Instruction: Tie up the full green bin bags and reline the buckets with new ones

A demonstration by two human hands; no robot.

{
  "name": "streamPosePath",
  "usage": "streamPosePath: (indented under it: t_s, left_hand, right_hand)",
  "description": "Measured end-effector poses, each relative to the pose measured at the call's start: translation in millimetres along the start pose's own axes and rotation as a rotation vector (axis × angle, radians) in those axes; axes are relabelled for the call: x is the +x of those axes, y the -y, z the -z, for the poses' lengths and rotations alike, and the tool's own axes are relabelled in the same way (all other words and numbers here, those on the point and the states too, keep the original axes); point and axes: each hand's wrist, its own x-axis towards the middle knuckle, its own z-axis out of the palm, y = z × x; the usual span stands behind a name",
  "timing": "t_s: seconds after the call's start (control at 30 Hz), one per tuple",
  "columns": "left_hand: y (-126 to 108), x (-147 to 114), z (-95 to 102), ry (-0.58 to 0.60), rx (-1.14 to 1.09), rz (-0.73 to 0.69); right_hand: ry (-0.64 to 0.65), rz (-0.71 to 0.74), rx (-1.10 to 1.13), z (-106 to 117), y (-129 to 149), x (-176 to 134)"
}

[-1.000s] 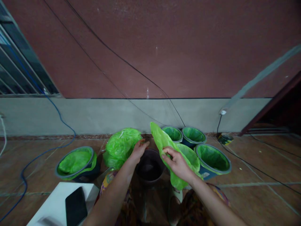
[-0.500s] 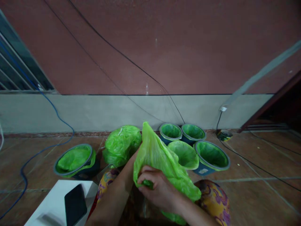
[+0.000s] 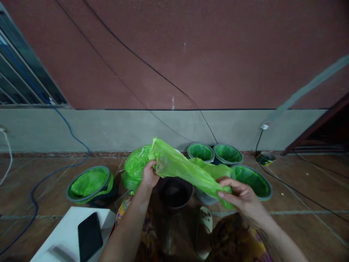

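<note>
A thin green plastic bag (image 3: 182, 165) is stretched sideways between my two hands. My left hand (image 3: 150, 175) grips its left end, fingers closed and partly covered by the plastic. At the lower right end, my right hand (image 3: 240, 194) pinches the bag between thumb and fingers. Below the bag, a dark bucket (image 3: 174, 194) stands on the floor between my knees. Behind my left hand sits a bulging green bundle of plastic bags (image 3: 135, 167).
Bag-lined buckets stand to the right, including a near one (image 3: 252, 182) and two by the wall (image 3: 201, 153). Another lined bucket (image 3: 88, 183) is at left. A phone (image 3: 89, 236) lies on a white box (image 3: 62, 229). A blue cable (image 3: 73, 136) and a black cable (image 3: 300, 196) cross the floor.
My right hand has moved right and pulled the bag out lengthwise, from hanging bunched to stretched sideways. The dark bucket beneath has come into view.
</note>
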Motion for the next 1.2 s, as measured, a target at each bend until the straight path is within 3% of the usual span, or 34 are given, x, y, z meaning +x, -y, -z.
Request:
streamPosePath:
  t_s: [0.17, 0.33, 0.43, 0.5, 0.6, 0.73, 0.87, 0.93, 1.1, 1.2]
  left_hand:
    - [-2, -4, 10.0, -0.051, -0.067, -0.023]
    - [-2, -5, 18.7, -0.102, -0.038, -0.092]
    - [-7, -5, 20.3, -0.177, -0.053, -0.102]
    - [-12, -7, 19.8, -0.228, -0.073, -0.091]
    - [-20, -12, 20.1, -0.256, -0.114, -0.081]
    - [-27, -16, 25.8, -0.179, -0.116, -0.130]
    - [-33, -16, 34.5, -0.117, -0.069, -0.160]
    - [-38, -14, 38.3, -0.142, -0.051, -0.157]
    - [-52, -12, 43.5, -0.263, -0.068, -0.165]
    - [-58, -12, 45.8, -0.272, -0.064, -0.173]
  right_hand:
    - [-0.217, -0.006, 0.059, 46, -17, 13]
    - [-0.547, 0.055, 0.131, 50, -28, 18]
    - [-0.651, 0.114, 0.086, 45, -35, 20]
    - [-0.640, 0.136, 0.077, 41, -39, 21]
    - [-0.507, 0.085, 0.114, 33, -41, 23]
    - [-0.312, -0.073, 0.232, 22, -42, 26]
    - [-0.317, -0.101, 0.240, 17, -52, 32]
    - [-0.335, -0.038, 0.089, 20, -58, 33]
    - [-0.278, 0.281, -0.556, 26, -59, 27]
    - [-0.277, 0.400, -0.767, 28, -59, 23]
